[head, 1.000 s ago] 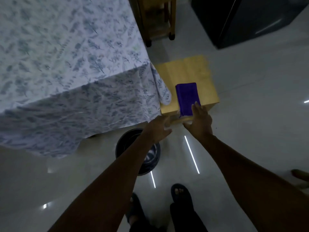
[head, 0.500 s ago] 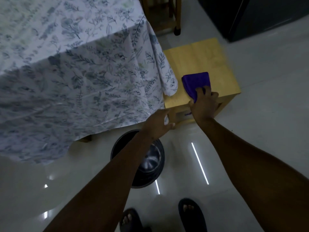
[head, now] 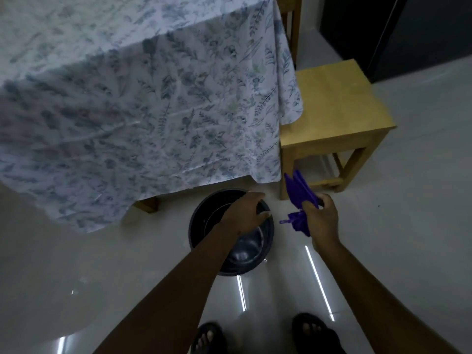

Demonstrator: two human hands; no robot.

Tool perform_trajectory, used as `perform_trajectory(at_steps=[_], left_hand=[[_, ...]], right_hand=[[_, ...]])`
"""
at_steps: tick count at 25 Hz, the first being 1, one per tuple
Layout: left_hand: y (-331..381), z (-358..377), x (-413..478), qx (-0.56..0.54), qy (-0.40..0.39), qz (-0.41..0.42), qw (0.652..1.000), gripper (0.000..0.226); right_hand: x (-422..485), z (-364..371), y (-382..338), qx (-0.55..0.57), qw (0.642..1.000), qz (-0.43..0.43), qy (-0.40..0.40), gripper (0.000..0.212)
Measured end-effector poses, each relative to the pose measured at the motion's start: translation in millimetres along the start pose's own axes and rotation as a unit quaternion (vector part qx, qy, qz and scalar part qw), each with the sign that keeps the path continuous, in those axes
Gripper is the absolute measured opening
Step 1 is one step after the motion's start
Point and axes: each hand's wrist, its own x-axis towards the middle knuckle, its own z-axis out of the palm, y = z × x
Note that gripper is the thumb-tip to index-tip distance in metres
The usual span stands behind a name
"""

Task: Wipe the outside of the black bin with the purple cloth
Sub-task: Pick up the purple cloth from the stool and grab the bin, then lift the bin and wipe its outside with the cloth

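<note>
- Bin [head: 265, 241]: one, black and round, stands open-topped on the floor at the picture's centre, just past the tablecloth's hanging edge.
- Cloth [head: 299, 191]: one, purple, crumpled, held in the air at 3 o'clock from the bin, apart from it.
- Right hand [head: 322, 221]: fingers pressed together around the cloth, which sticks out above and below the fist.
- Left hand [head: 244, 213]: fingers loosely curled over the bin's far rim; whether it grips the rim I cannot tell.
- Stool [head: 332, 108]: one, wooden, at 1 o'clock from the bin.
- Tablecloth [head: 153, 111]: one, floral, draping a table at 11 o'clock.
- Floor [head: 408, 226]: pale glossy tile with streaks of reflected light; the room is dim.
- Sandalled feet: two, at 6 o'clock.
</note>
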Motion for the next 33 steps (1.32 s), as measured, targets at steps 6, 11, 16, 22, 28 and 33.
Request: perform_trajectory(at_steps=[6,11,16,22,28,33], left_hand=[[-29,40,-71,-0.014,0.016,-0.009,1.000,0.054],[-51,60,-83,0.040,0.001,-0.001,0.999,0.047],[-71,90,-52,0.079,-0.106,-0.030,0.991,0.050],[-93,140,-35,0.138,-0.132,-0.013,0.981,0.044],[-117,99,-33,0.166,0.108,0.008,0.980,0.030],[-132,82,-34,0.043,0.247,-0.051,0.967,0.027]], right_hand=[[-55,-7,48,0.015,0.997,0.054,-0.045,0.026],[-63,-10,54,0.024,0.992,0.105,-0.064,0.021],[-26,-2,70,-0.095,0.986,0.094,-0.096,0.024],[-7,10,98,-0.135,0.978,0.100,-0.123,0.020],[-7,38,90,-0.145,0.977,-0.008,-0.156,0.024],[-14,71,104,-0.181,0.966,-0.100,-0.153,0.035]])
